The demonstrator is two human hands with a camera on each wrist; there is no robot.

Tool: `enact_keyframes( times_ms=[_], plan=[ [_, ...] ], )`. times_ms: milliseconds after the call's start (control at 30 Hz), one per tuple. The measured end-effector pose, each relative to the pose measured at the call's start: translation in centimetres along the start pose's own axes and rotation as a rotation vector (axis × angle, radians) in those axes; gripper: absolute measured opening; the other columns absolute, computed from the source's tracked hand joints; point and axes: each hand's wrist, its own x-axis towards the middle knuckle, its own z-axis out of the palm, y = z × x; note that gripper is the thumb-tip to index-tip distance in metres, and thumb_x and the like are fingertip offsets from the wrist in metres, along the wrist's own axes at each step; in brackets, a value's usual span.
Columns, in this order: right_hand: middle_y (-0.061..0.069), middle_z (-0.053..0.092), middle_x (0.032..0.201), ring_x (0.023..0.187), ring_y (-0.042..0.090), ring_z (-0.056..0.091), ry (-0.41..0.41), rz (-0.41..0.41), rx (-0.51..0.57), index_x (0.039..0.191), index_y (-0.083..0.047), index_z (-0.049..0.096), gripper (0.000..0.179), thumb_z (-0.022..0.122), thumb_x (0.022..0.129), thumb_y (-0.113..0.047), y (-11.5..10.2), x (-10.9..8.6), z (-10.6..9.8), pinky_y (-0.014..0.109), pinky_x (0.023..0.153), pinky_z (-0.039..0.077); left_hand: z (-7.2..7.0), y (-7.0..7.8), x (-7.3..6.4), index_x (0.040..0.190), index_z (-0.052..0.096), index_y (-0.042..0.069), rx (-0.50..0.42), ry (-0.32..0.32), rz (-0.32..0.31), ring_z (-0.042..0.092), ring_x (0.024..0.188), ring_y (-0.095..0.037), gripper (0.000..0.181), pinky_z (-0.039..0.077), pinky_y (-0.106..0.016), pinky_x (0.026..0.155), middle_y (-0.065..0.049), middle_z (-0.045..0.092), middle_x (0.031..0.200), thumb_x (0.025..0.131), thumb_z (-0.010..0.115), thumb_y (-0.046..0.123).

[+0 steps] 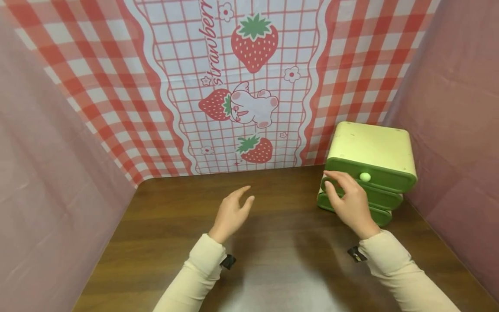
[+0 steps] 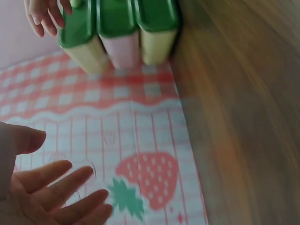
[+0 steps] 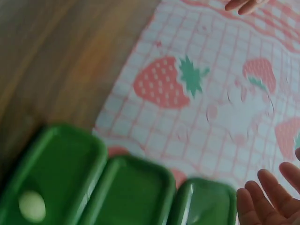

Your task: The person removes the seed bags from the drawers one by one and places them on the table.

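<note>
My left hand hovers over the brown table, holding nothing, with thumb and fingers apart. In the left wrist view its fingers are loosely extended. My right hand is raised in front of a small drawer cabinet with a pale yellow-green body and three green drawer fronts. It partly covers the lower fronts, and nothing is in its grasp. A round pale knob sits on the top front. In the right wrist view another pale knob shows on the leftmost front, and the fingers are spread.
The wooden table runs beneath both hands. Behind it hangs a red-and-white checked cloth with strawberry prints. Pink curtains close off both sides, the right one near the cabinet. Each wrist wears a small black device.
</note>
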Motion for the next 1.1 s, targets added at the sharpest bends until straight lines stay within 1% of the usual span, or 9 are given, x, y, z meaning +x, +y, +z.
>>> enact_keyframes(
  times_ms=[133, 233, 367, 500, 667, 733, 833, 933, 1100],
  plan=[
    [0.018, 0.068, 0.117, 0.096, 0.005, 0.060, 0.108, 0.013, 0.014, 0.124, -0.002, 0.066, 0.031, 0.060, 0.093, -0.002, 1.0, 0.6, -2.6, 0.008, 0.079, 0.041, 1.0, 1.6, 1.3, 0.141, 0.054, 0.014, -0.102, -0.076, 0.066, 0.050, 0.134, -0.026, 0.043, 0.042, -0.044, 0.111, -0.008, 0.056, 0.142, 0.100, 0.055, 0.030],
    [0.018, 0.068, 0.117, 0.098, -0.014, 0.051, 0.183, 0.054, 0.010, 0.126, -0.004, 0.066, 0.033, 0.060, 0.093, -0.002, 1.8, 0.8, -4.6, 0.006, 0.078, 0.038, 1.9, 3.0, 2.3, 0.144, 0.050, 0.015, -0.109, -0.139, 0.141, 0.047, 0.137, -0.024, 0.046, 0.039, -0.042, 0.114, -0.008, 0.052, 0.146, 0.101, 0.053, 0.031],
    [0.011, 0.067, 0.122, 0.105, -0.017, 0.050, 0.260, 0.131, -0.008, 0.129, -0.009, 0.065, 0.035, 0.059, 0.095, -0.005, 2.7, 0.8, -7.2, 0.008, 0.081, 0.039, 3.3, 4.5, 3.5, 0.149, 0.042, 0.015, -0.110, -0.214, 0.214, 0.040, 0.142, -0.022, 0.051, 0.034, -0.039, 0.118, -0.007, 0.044, 0.153, 0.102, 0.052, 0.031],
    [0.013, 0.065, 0.126, 0.109, -0.013, 0.048, 0.318, 0.222, -0.028, 0.131, -0.011, 0.064, 0.036, 0.058, 0.095, -0.010, 3.7, 0.7, -9.2, 0.009, 0.091, 0.036, 4.6, 5.6, 4.8, 0.154, 0.032, 0.017, -0.155, -0.269, 0.240, 0.031, 0.147, -0.020, 0.060, 0.029, -0.039, 0.121, -0.004, 0.033, 0.159, 0.101, 0.053, 0.034],
    [0.010, 0.055, 0.142, 0.122, -0.006, 0.045, 0.272, 0.431, -0.012, 0.142, -0.011, 0.053, 0.044, 0.054, 0.098, -0.018, 5.4, 0.4, -10.6, 0.012, 0.107, 0.035, 6.0, 6.4, 6.7, 0.158, 0.019, 0.023, -0.276, -0.356, 0.232, 0.018, 0.151, -0.020, 0.072, 0.021, -0.044, 0.123, 0.001, 0.014, 0.165, 0.099, 0.055, 0.040],
    [0.008, 0.047, 0.150, 0.133, -0.002, 0.040, 0.231, 0.527, 0.020, 0.147, -0.013, 0.046, 0.048, 0.051, 0.100, -0.021, 6.0, 0.3, -10.9, 0.019, 0.115, 0.033, 6.6, 6.6, 7.4, 0.159, 0.014, 0.025, -0.355, -0.394, 0.208, 0.014, 0.152, -0.019, 0.074, 0.019, -0.043, 0.124, 0.003, 0.009, 0.166, 0.099, 0.055, 0.039],
    [0.009, 0.037, 0.157, 0.141, 0.010, 0.036, 0.180, 0.650, 0.055, 0.153, -0.014, 0.036, 0.053, 0.047, 0.102, -0.025, 7.0, 0.1, -11.3, 0.026, 0.119, 0.031, 7.6, 7.1, 8.2, 0.159, 0.011, 0.025, -0.483, -0.425, 0.171, 0.010, 0.153, -0.017, 0.074, 0.018, -0.041, 0.124, 0.003, 0.006, 0.167, 0.099, 0.053, 0.035],
    [0.012, 0.032, 0.159, 0.144, 0.015, 0.033, 0.144, 0.739, 0.065, 0.155, -0.014, 0.030, 0.056, 0.042, 0.103, -0.030, 7.8, -0.2, -11.4, 0.028, 0.120, 0.029, 8.5, 7.8, 8.8, 0.159, 0.009, 0.022, -0.587, -0.449, 0.144, 0.007, 0.153, -0.015, 0.074, 0.016, -0.039, 0.125, 0.001, 0.004, 0.167, 0.100, 0.052, 0.030],
    [0.015, 0.030, 0.158, 0.145, 0.018, 0.030, 0.085, 0.803, 0.048, 0.156, -0.013, 0.025, 0.059, 0.034, 0.104, -0.041, 8.6, -1.0, -11.5, 0.033, 0.123, 0.024, 9.8, 8.9, 9.4, 0.159, 0.007, 0.024, -0.642, -0.492, 0.093, 0.007, 0.153, -0.016, 0.073, 0.014, -0.039, 0.125, 0.004, 0.003, 0.167, 0.100, 0.049, 0.033]
  ],
)
